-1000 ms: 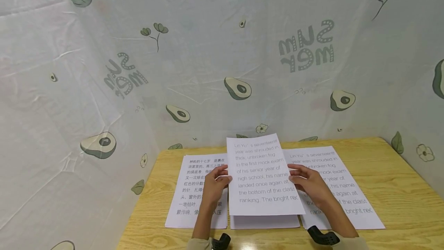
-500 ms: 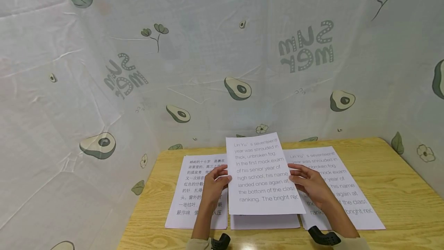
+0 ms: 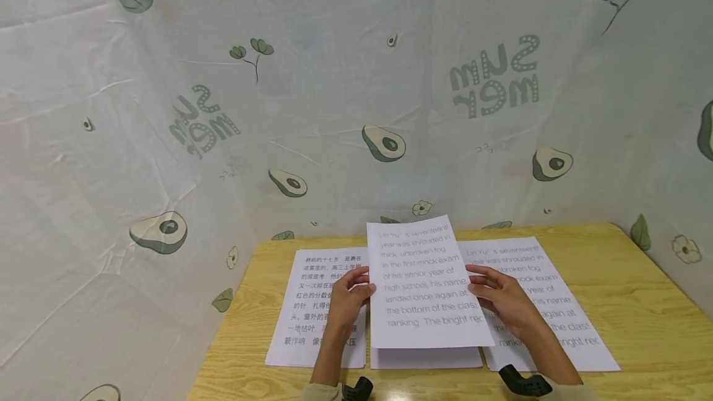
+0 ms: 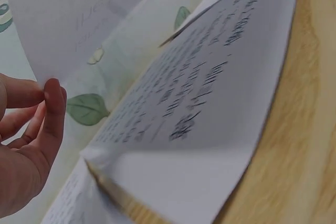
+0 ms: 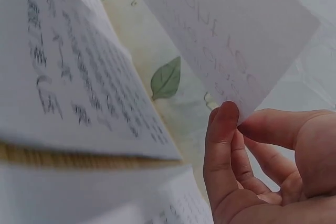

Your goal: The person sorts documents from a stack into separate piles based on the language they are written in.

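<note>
Between my two hands a sheet of paper (image 3: 426,289) printed with large English text is held up, tilted, above the middle stack of paper (image 3: 426,359). My left hand (image 3: 350,302) pinches its left edge between thumb and fingers, as the left wrist view shows at the sheet's edge (image 4: 58,35). On the opposite edge, my right hand (image 3: 504,302) pinches it the same way; in the right wrist view the thumb and fingertip meet at the paper (image 5: 236,51). Most of the middle stack is hidden behind the raised sheet, but the wrist views show printed characters on it.
To the left lies a stack of sheets with Chinese text (image 3: 289,320), partly behind my left forearm. At the right, another English-printed sheet (image 3: 579,327) lies partly under my right arm. All rest on a wooden table (image 3: 657,308), backed by a patterned curtain (image 3: 334,110).
Both hands keep holding the sheet in nearly the same place. The whole head view shifts very slightly, and the sheet's top edge leans a little differently.
</note>
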A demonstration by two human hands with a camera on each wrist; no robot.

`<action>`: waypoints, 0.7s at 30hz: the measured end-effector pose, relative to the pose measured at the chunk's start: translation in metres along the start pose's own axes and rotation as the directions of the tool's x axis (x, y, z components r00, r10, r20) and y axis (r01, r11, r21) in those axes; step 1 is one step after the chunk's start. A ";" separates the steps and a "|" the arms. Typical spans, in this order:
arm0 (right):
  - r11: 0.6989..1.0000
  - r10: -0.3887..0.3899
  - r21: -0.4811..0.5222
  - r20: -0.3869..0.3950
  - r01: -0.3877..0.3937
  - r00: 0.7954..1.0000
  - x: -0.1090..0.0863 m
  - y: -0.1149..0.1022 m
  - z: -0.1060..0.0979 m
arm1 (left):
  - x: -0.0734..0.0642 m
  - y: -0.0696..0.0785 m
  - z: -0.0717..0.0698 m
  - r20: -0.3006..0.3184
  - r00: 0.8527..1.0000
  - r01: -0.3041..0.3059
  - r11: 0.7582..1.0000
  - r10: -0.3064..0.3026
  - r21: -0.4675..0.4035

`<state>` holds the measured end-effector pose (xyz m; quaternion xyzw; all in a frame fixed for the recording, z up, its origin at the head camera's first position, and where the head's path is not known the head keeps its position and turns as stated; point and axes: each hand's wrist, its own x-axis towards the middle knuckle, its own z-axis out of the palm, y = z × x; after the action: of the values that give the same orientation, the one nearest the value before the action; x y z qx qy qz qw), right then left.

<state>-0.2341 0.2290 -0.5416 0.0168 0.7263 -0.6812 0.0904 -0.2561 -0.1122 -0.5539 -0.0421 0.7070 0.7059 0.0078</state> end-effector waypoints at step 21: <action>0.995 0.067 -0.070 -0.067 -0.072 0.995 -0.022 0.023 -0.083 | -0.011 -0.013 0.096 0.005 1.000 -0.017 1.000 0.017 0.026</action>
<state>-0.2180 0.3147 -0.5559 0.0609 0.7522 -0.6498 0.0911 -0.2491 -0.0159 -0.5664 -0.0343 0.7163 0.6969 0.0042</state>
